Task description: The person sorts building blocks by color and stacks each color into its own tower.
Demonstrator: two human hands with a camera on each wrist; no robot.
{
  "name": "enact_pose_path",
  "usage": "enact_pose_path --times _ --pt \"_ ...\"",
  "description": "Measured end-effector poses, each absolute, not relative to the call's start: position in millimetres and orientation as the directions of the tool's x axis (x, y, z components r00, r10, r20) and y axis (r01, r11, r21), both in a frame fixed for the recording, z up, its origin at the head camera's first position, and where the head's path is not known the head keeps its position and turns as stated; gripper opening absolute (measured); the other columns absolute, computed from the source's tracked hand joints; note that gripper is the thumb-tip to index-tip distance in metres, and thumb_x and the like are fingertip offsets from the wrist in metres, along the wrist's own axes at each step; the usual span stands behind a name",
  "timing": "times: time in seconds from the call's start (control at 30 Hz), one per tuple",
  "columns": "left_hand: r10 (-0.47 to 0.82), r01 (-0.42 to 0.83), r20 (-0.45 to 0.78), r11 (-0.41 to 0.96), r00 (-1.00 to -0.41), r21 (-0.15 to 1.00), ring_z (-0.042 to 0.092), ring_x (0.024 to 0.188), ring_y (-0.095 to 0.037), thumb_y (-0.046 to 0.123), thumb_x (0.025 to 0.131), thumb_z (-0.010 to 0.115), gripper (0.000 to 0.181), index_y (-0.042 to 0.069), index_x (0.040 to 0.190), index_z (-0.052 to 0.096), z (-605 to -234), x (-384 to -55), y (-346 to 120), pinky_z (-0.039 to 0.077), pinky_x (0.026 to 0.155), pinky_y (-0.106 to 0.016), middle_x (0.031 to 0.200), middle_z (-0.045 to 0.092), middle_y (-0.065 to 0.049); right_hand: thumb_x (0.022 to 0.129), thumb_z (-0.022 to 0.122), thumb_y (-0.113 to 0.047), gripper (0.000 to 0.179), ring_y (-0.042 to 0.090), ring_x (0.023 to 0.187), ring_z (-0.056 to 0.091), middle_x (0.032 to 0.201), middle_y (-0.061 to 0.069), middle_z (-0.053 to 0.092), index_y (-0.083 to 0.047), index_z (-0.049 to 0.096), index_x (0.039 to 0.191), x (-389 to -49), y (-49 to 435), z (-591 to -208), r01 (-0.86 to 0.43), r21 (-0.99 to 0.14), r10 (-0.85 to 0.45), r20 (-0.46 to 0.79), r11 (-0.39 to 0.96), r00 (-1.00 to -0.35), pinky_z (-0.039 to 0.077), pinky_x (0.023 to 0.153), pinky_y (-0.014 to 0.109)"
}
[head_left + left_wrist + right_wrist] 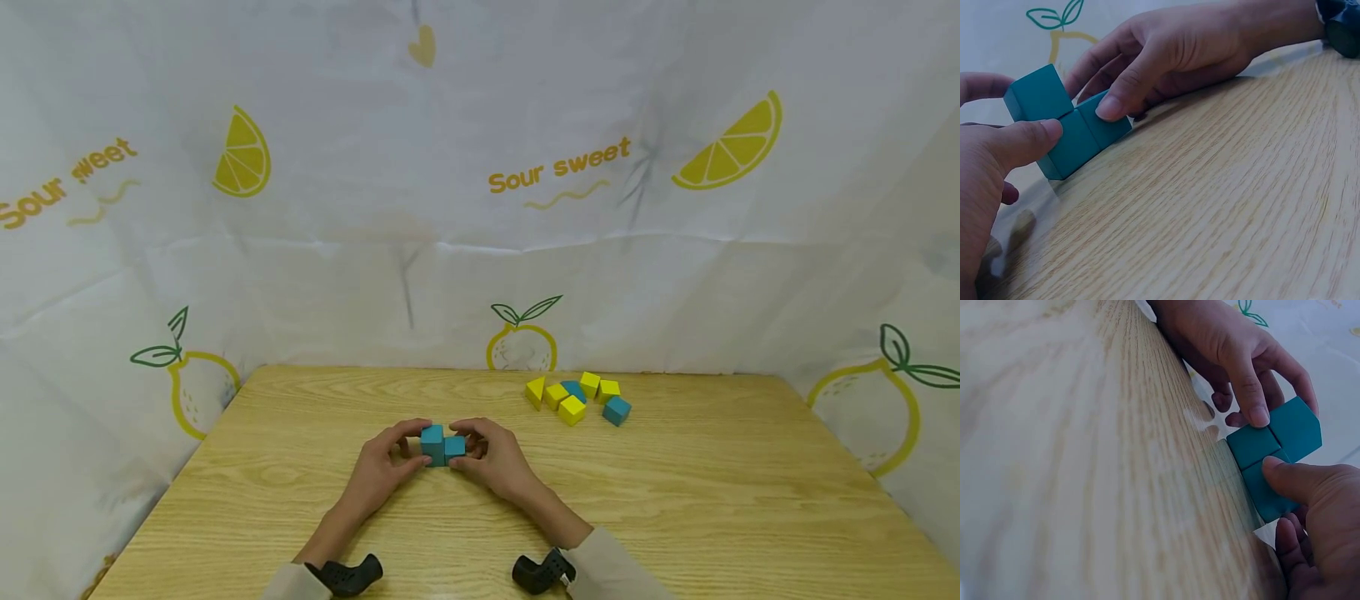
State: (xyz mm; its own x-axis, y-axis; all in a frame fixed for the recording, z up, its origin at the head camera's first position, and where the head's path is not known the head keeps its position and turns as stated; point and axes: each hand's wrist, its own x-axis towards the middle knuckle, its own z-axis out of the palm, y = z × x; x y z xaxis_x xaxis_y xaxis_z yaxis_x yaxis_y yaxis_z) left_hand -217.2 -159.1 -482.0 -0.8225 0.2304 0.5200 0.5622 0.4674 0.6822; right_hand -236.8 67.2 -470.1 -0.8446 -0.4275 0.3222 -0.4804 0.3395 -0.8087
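Three blue cubes sit close together on the wooden table in front of me. An upper cube (pixel 1040 94) rests on a lower cube (pixel 1075 149), and a single cube (pixel 1265 487) stands against the lower one's right side. My left hand (pixel 377 468) grips the stacked pair from the left, its thumb on the lower cube's near face and a finger up by the upper cube. With thumb and fingers, my right hand (pixel 501 460) pinches the single cube from the right. Its fingers behind the cube are partly hidden.
Farther back and right on the table (pixel 712 483) lie loose blocks: several yellow cubes (pixel 572 410), a yellow triangular block (pixel 535 392), a blue block (pixel 573 390) partly covered by the yellow ones, and a blue cube (pixel 617 411). A white lemon-print cloth (pixel 337 292) hangs behind the table.
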Motion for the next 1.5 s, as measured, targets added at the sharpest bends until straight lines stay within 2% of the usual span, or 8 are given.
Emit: enact_pose_path --times 0.27,0.43,0.63,0.9,1.03,1.17,1.3,1.5 --pt "0.231 0.563 0.522 0.479 -0.821 0.673 0.05 0.079 -0.013 0.013 0.081 0.077 0.052 0.028 0.128 0.06 -483 -217 -160 0.039 0.063 -0.025 0.102 0.059 0.012 0.082 0.077 -0.015 0.046 0.015 0.072 0.05 0.097 0.003 0.059 -0.009 0.06 0.125 -237 67 -472 -0.504 -0.791 -0.424 0.347 0.348 -0.837 0.045 0.065 0.027" --pt "0.238 0.585 0.544 0.472 -0.805 0.659 0.05 0.078 -0.014 0.012 0.08 0.078 0.052 0.025 0.127 0.06 -483 -217 -160 0.039 0.062 -0.025 0.106 0.061 0.01 0.083 0.077 -0.023 0.053 0.019 0.081 0.053 0.114 0.005 0.058 -0.01 0.057 0.13 -238 68 -471 -0.471 -0.821 -0.414 0.325 0.322 -0.85 0.045 0.069 0.027" --pt "0.248 0.595 0.549 0.466 -0.798 0.655 0.051 0.078 -0.015 0.014 0.08 0.077 0.052 0.024 0.128 0.06 -483 -218 -159 0.04 0.063 -0.025 0.105 0.061 0.01 0.088 0.072 -0.026 0.051 0.022 0.089 0.055 0.118 0.011 0.057 -0.007 0.054 0.132 -237 71 -464 -0.429 -0.863 -0.376 0.316 0.268 -0.871 0.048 0.073 0.029" --pt "0.245 0.601 0.557 0.462 -0.794 0.653 0.052 0.079 -0.014 0.013 0.08 0.078 0.052 0.022 0.128 0.06 -483 -218 -159 0.04 0.064 -0.025 0.112 0.062 0.007 0.096 0.061 -0.016 0.031 0.028 0.09 0.051 0.112 0.016 0.059 -0.004 0.058 0.124 -220 77 -419 -0.365 -0.905 -0.203 0.324 0.219 -0.924 0.045 0.077 0.034" --pt "0.247 0.612 0.569 0.458 -0.784 0.645 0.051 0.078 -0.014 0.01 0.079 0.078 0.052 0.021 0.127 0.061 -484 -218 -160 0.039 0.062 -0.025 0.108 0.063 0.005 0.096 0.06 -0.026 0.03 0.025 0.093 0.055 0.108 0.007 0.06 -0.011 0.06 0.122 -234 92 -430 -0.34 -0.919 -0.088 0.328 0.199 -0.94 0.045 0.078 0.031" --pt "0.248 0.619 0.576 0.458 -0.778 0.638 0.051 0.078 -0.016 0.008 0.079 0.078 0.052 0.019 0.127 0.061 -484 -218 -159 0.039 0.06 -0.027 0.107 0.063 0.002 0.095 0.059 -0.035 0.032 0.018 0.092 0.058 0.104 0.002 0.06 -0.015 0.062 0.12 -247 111 -441 -0.351 -0.908 0.016 0.364 0.228 -0.931 0.045 0.074 0.025" --pt "0.249 0.62 0.577 0.457 -0.778 0.638 0.052 0.078 -0.017 0.007 0.079 0.078 0.053 0.018 0.127 0.061 -483 -217 -159 0.04 0.06 -0.027 0.11 0.063 0.0 0.095 0.059 -0.037 0.033 0.016 0.092 0.058 0.103 0.002 0.06 -0.015 0.062 0.12 -250 136 -443 -0.356 -0.898 0.092 0.39 0.259 -0.916 0.045 0.072 0.024" --pt "0.239 0.6 0.559 0.456 -0.794 0.657 0.052 0.077 -0.016 0.006 0.077 0.079 0.055 0.02 0.128 0.061 -482 -217 -158 0.04 0.061 -0.026 0.106 0.063 0.007 0.096 0.058 -0.035 0.036 0.014 0.093 0.055 0.105 0.003 0.058 -0.011 0.059 0.122 -250 171 -449 -0.319 -0.897 0.166 0.38 0.306 -0.91 0.044 0.073 0.02"
